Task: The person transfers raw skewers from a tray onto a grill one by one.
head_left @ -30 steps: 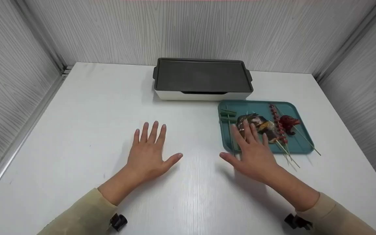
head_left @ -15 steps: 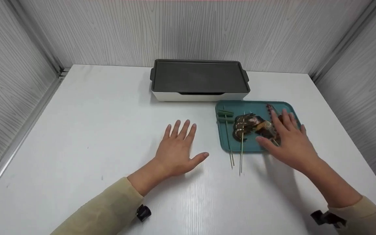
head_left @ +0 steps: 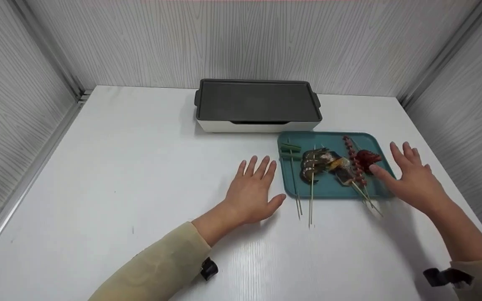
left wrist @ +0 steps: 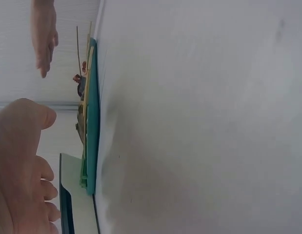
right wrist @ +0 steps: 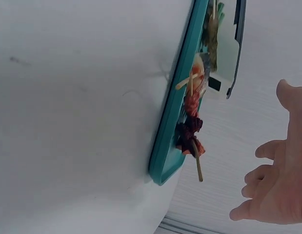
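A teal tray (head_left: pixel 329 192) bears several food skewers. From left to right are a skewer of green pieces (head_left: pixel 291 149), a shrimp skewer (head_left: pixel 313 165), a skewer with a dark and orange piece (head_left: pixel 343 170), a skewer of small red pieces (head_left: pixel 353 159) and a dark red, glossy piece on a stick (head_left: pixel 368 158). Left of the tray, my left hand (head_left: pixel 250 195) hovers palm down, fingers spread. My right hand (head_left: pixel 419 184) hovers by the tray's right edge, thumb pointing over its corner. In the right wrist view, this hand (right wrist: pixel 282 170) is apart from the tray. Neither hand holds anything.
Behind the tray stands a flat dark griddle (head_left: pixel 260 100) on a white base, close to the back wall (head_left: pixel 249 37). The white table (head_left: pixel 119 167) is enclosed by panels at the back and sides. Several skewer sticks jut over the tray's front rim.
Both hands have moved right, the right one passing over the tray to its right edge and the left one nearing its left side. The tray and skewers have stayed in place.
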Demonstrator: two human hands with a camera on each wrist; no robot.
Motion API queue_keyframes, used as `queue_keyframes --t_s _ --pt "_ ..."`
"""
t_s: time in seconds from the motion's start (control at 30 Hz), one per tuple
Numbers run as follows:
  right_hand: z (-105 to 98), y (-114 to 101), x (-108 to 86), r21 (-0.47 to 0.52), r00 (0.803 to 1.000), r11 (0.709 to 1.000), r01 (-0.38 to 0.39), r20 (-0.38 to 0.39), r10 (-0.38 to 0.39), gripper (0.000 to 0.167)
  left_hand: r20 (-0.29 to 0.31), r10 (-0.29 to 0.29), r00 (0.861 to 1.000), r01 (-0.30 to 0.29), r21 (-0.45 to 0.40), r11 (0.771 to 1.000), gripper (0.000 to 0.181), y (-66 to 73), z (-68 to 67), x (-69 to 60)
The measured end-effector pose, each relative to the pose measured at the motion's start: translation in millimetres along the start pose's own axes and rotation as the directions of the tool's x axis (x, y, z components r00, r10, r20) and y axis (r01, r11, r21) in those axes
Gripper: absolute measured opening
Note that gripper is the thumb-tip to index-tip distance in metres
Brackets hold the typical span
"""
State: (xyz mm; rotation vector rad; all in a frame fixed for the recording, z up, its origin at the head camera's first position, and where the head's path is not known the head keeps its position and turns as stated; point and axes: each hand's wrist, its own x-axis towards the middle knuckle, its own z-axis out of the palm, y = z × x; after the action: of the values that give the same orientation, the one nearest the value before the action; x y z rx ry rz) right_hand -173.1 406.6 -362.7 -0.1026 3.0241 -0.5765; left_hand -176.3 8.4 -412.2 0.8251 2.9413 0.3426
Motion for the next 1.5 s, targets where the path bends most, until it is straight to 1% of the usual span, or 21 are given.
queue_keyframes --t_s 0.2,0.37,0.47,0.6,0.73,0.83,0.9,1.13,1.3,1.5 --pt "-2 29 5.7 0.010 0.998 0.999 -0.049 0.046 0.048 0.096 0.031 -0.006 0.999 0.005 0.029 1.000 0.080 7.0 6.0 7.4" --pt "-4 49 10.0 0.022 0.994 0.997 -0.071 0.088 0.068 0.094 0.032 0.009 0.999 -0.010 0.025 1.000 0.076 11.4 9.7 12.1" --pt "-3 58 12.6 0.024 0.987 0.996 -0.091 0.134 0.087 0.093 0.043 0.017 0.999 -0.018 0.020 1.000 0.073 13.7 12.1 14.3" --pt "-2 66 14.3 0.033 0.973 0.992 -0.118 0.205 0.108 0.092 0.069 0.023 0.997 -0.024 0.015 1.000 0.072 17.1 14.7 15.5" --pt "0 70 14.6 0.050 0.958 0.990 -0.128 0.264 0.111 0.090 0.090 0.041 0.995 -0.042 0.012 0.999 0.071 20.4 17.1 14.5" --pt "3 71 14.8 0.063 0.951 0.989 -0.133 0.289 0.110 0.090 0.105 0.061 0.993 -0.063 0.010 0.998 0.069 21.8 19.4 13.2" --pt "4 71 14.7 0.075 0.947 0.987 -0.145 0.298 0.116 0.090 0.108 0.070 0.992 -0.072 0.013 0.997 0.068 22.1 20.7 12.9" --pt "5 70 12.3 0.106 0.934 0.973 -0.205 0.317 0.162 0.102 0.093 0.079 0.992 -0.081 0.011 0.997 0.065 22.4 22.4 13.2" --pt "6 69 12.2 0.120 0.931 0.969 -0.217 0.324 0.169 0.103 0.108 0.076 0.991 -0.077 0.014 0.997 0.066 22.4 22.1 13.9" --pt "8 68 12.4 0.144 0.932 0.965 -0.220 0.323 0.164 0.101 0.123 0.062 0.990 -0.064 0.005 0.998 0.066 22.5 19.6 14.9"
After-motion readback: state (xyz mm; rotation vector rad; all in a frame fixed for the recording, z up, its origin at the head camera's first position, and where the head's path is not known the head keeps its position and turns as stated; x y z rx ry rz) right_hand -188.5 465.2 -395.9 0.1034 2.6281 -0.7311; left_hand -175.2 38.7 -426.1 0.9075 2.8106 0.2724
